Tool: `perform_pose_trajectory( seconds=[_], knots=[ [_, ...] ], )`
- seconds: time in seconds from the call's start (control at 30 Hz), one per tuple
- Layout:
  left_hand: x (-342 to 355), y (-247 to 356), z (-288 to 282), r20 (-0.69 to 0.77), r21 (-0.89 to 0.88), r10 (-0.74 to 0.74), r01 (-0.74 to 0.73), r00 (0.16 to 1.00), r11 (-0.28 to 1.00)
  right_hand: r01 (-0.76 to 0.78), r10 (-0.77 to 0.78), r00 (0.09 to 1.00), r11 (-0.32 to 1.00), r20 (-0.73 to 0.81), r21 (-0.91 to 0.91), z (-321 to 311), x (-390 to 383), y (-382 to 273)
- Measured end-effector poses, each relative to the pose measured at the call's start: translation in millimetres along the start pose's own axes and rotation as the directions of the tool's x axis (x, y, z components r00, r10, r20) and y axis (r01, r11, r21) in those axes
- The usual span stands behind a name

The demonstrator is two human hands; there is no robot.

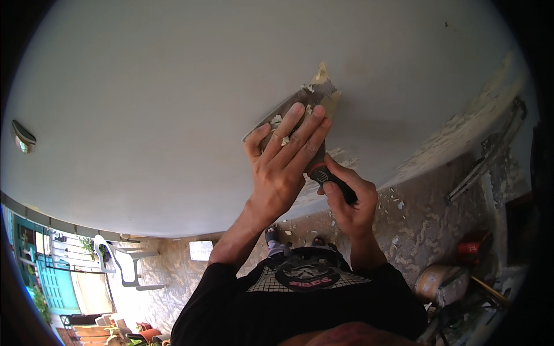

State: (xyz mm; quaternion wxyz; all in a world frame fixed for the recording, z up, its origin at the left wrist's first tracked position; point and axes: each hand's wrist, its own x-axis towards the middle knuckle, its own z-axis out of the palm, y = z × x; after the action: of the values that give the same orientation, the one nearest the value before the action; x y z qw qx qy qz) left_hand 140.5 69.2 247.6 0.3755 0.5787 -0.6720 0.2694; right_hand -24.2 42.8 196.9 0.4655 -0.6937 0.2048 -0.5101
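A wide scraper [321, 174] with a black and red handle lies against a pale grey wall [173, 109]. My right hand [356, 199] is closed around its handle. On the blade rests my left hand [283, 155], laid flat with fingers stretched out and slightly apart, hiding much of the metal. Flakes of paint [277, 120] cling to the blade. Just beyond the blade's upper right corner, a torn patch [323, 74] shows cream-coloured material where the paint has come off.
To the right, a rough stripped band [450, 130] runs along the wall. Paint chips litter the patterned floor [398, 230]. A red bucket [474, 247] and a beige bucket [441, 284] stand at the lower right. A white plastic chair [130, 262] is at the lower left; a fixture [23, 137] is on the wall.
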Motion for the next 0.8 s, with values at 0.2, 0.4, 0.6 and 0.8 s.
perform_pose_trajectory(
  seconds=[0.2, 0.4, 0.6, 0.8],
  knots=[
    [-30, 1, 16, 0.218, -0.064, 0.114, -0.102, 0.969, 0.993, -0.146, 0.162, 0.981, 0.977, -0.102, 0.154, 9, -45, 41],
    [27, 2, 10, 0.083, -0.024, 0.184, -0.182, 0.979, 0.983, -0.067, 0.092, 0.985, 0.984, -0.144, 0.165, 3, -11, 16],
    [2, 4, 10, 0.226, 0.073, 0.159, -0.180, 0.961, 0.981, -0.217, 0.248, 0.967, 0.922, -0.058, 0.322, 0, -28, 19],
    [31, 14, -7, 0.222, 0.191, 0.185, -0.229, 0.957, 0.954, -0.162, 0.196, 0.980, 0.874, -0.027, 0.458, -6, 1, 9]
  ],
)
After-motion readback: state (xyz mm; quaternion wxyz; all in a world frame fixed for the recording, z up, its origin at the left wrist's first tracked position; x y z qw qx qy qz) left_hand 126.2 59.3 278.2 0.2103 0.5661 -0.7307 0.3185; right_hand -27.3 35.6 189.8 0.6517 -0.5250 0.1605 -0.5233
